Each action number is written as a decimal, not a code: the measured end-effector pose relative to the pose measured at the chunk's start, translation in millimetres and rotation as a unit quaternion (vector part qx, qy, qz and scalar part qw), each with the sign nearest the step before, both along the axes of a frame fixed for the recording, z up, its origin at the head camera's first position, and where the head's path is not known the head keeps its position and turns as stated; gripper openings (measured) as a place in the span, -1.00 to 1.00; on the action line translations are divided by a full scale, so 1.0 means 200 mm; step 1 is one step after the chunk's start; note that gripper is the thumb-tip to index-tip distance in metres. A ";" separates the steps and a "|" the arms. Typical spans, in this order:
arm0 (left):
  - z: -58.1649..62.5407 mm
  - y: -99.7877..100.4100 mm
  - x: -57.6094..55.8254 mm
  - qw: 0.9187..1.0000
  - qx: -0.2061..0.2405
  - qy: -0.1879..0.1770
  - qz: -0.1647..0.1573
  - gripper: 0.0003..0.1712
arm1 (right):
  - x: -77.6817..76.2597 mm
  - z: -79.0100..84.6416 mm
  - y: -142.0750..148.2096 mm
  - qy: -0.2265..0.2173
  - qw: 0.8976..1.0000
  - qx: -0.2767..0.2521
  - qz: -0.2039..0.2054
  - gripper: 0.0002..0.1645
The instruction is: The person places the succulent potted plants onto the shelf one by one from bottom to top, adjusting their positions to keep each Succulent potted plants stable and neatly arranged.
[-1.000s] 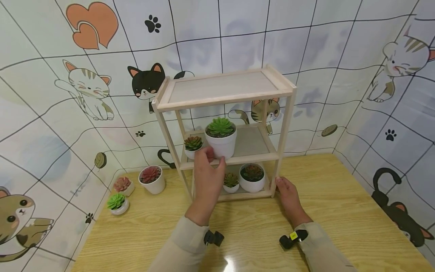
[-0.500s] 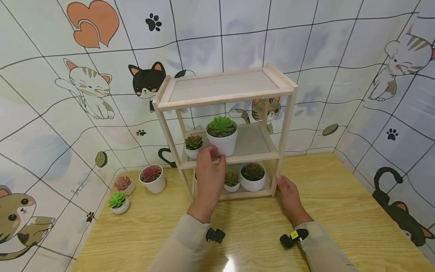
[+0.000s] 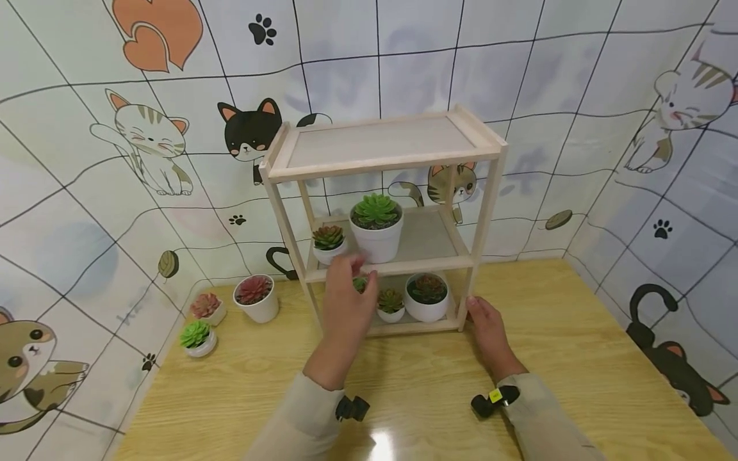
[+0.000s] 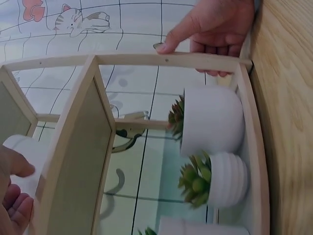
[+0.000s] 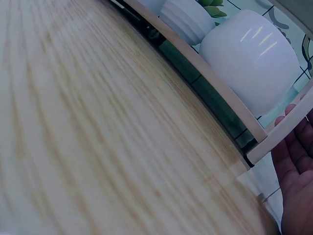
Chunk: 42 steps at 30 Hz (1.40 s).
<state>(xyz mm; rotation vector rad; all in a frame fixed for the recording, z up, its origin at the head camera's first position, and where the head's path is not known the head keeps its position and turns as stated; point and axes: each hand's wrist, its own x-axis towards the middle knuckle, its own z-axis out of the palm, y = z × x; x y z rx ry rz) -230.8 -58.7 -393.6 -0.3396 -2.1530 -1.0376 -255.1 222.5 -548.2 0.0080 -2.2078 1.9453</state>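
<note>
A white pot with a green succulent (image 3: 377,232) stands on the middle shelf of a three-tier wooden rack (image 3: 380,165). To its left on that shelf is a small potted reddish-green succulent (image 3: 328,244). My left hand (image 3: 348,304) is just in front of the shelf edge, thumb and fingers parted, fingertips close below the two pots and holding neither. At the rack's lower right, my right hand (image 3: 490,333) grips the front post, thumb on one side and fingers on the other, as the left wrist view shows. The right wrist view shows the fingers (image 5: 293,147) behind that post.
The bottom shelf bears a small ribbed pot (image 4: 228,180), a wider round pot (image 3: 426,298) and another pot partly behind my left hand. On the table (image 3: 242,397) at left stand a red succulent (image 3: 255,298), a pink one (image 3: 207,308) and a light-green one (image 3: 198,338).
My left hand has let go of the large pot with the green succulent and drawn slightly down and left. The pot stays on the middle shelf. My right hand keeps its grip on the post.
</note>
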 end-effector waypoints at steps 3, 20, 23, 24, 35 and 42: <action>-0.03 -0.06 0.03 1.000 -0.006 0.021 0.007 -0.69 | 0.00 -0.01 -0.01 -0.003 1.000 -0.006 0.000 -0.35; -0.17 -0.46 0.12 0.983 0.063 0.169 0.034 -0.67 | -0.01 -0.01 -0.01 -0.016 1.000 0.005 -0.018 -0.30; -0.20 -0.54 0.11 0.980 0.091 0.165 0.064 -0.67 | 0.00 0.00 -0.02 -0.018 1.000 0.001 -0.016 -0.29; -0.21 -0.57 0.11 0.979 0.102 0.160 0.074 -0.67 | 0.00 0.00 -0.02 -0.019 1.000 0.003 -0.015 -0.28; -0.27 -0.77 0.07 0.973 0.178 0.079 0.127 -0.69 | 0.00 0.00 -0.01 -0.025 1.000 0.002 -0.007 -0.26; -0.34 -0.94 0.03 0.963 0.189 0.045 0.186 -0.62 | 0.00 0.00 -0.01 -0.023 1.000 0.006 -0.011 -0.27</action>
